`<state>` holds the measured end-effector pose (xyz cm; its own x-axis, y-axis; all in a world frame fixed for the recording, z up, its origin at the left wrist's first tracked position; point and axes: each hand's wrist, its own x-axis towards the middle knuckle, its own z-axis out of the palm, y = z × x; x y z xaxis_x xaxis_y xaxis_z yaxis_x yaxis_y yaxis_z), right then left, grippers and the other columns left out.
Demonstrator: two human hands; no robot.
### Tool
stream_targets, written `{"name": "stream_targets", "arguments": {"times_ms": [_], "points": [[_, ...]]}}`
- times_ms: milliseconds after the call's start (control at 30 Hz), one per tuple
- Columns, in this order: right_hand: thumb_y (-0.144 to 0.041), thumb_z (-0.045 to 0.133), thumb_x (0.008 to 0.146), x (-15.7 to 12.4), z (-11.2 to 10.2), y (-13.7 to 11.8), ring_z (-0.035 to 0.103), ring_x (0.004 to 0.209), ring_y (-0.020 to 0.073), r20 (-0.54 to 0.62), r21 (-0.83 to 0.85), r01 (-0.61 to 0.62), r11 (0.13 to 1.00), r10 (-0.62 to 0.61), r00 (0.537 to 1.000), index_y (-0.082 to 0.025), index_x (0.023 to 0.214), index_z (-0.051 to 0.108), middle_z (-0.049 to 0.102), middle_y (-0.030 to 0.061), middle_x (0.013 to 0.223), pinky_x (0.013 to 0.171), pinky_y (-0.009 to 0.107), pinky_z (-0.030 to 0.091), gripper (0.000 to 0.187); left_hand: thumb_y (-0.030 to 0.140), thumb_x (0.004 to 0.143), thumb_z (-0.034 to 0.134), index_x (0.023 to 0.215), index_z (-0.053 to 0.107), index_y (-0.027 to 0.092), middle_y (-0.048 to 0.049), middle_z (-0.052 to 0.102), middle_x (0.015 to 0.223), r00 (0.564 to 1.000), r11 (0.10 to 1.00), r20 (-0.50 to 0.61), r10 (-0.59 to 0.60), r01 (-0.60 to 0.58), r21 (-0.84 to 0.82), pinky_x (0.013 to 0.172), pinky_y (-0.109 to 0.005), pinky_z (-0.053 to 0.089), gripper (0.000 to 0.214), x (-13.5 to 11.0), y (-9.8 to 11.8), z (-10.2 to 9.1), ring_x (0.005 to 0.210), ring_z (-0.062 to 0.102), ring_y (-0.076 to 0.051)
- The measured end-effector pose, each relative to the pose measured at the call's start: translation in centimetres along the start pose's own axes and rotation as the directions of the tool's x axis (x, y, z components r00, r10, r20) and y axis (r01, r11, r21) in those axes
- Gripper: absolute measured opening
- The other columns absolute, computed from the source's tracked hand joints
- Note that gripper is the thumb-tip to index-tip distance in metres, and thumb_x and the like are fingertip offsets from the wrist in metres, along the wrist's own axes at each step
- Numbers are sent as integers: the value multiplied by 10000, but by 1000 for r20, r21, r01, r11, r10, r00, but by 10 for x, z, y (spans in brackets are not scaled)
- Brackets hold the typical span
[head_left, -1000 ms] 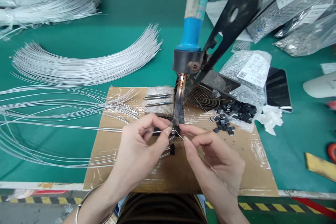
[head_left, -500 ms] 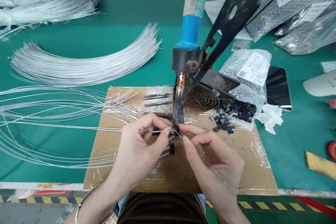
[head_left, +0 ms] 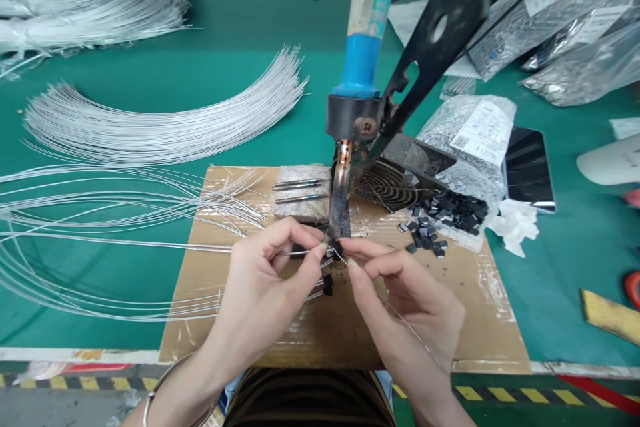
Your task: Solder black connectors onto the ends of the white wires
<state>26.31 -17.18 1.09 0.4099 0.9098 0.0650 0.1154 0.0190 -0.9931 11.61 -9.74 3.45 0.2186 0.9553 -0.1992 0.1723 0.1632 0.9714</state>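
My left hand (head_left: 265, 280) pinches a thin silver wire (head_left: 150, 241) that runs in from the left, holding its end under the soldering iron tip (head_left: 338, 203). My right hand (head_left: 405, 293) pinches a fine strand of solder wire (head_left: 410, 330) and holds its end at the same tip. The iron has a blue handle (head_left: 369, 20) and stands clamped in a black holder (head_left: 357, 117) above a cardboard sheet (head_left: 470, 307). A small black part (head_left: 328, 283) on finished wires lies just below my fingers.
Bundles of curved silver wires (head_left: 150, 127) fan across the green table on the left. A heap of small black parts (head_left: 445, 213) spills from a plastic bag (head_left: 475, 133) on the right. A phone (head_left: 530, 170), a sponge block with pins (head_left: 303, 193) and more bags (head_left: 565, 27) lie around.
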Motion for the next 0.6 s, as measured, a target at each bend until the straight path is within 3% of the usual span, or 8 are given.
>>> {"name": "stream_targets", "arguments": {"times_ms": [367,600], "points": [[-161,745,982,0,1,0,832,1076,225,-8,7,5,1000,-4,1000,-246,837,700,860,55,1165,955,342,656,174,114,878,781,773,734,219,13,815,888,1000,1000,-4,4,-4,10,749,-176,574,156,1,1,0,820,752,-116],[-142,739,991,-1,1,1,826,1089,183,7,4,25,1000,-25,1000,-250,850,707,856,16,1188,970,284,636,180,126,885,776,779,734,216,14,816,894,1000,1000,6,2,-2,-2,777,-179,575,145,-1,-1,-1,846,757,-121]]}}
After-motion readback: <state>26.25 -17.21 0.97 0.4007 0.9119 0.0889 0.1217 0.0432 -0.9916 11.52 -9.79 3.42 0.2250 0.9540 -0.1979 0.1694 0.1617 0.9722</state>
